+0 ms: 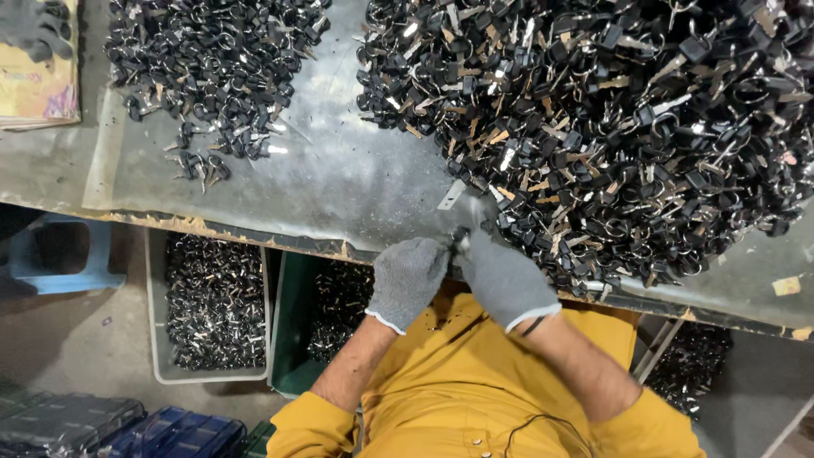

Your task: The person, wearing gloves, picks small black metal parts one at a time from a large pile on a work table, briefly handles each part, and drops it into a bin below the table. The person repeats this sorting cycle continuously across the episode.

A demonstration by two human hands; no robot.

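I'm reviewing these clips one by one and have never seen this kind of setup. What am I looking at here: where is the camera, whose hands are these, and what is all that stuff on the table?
There is no machine here. The single picture comes from a camera worn on a person's head, looking straight down. The left hand and right hand, both in grey knit gloves, meet at the table edge and pinch a small dark part between them; what it is exactly is too small to tell. On the worn metal table lie a large heap of black parts with metal rings and a smaller pile. Under the table stand a grey bin and a green bin, both holding similar parts.
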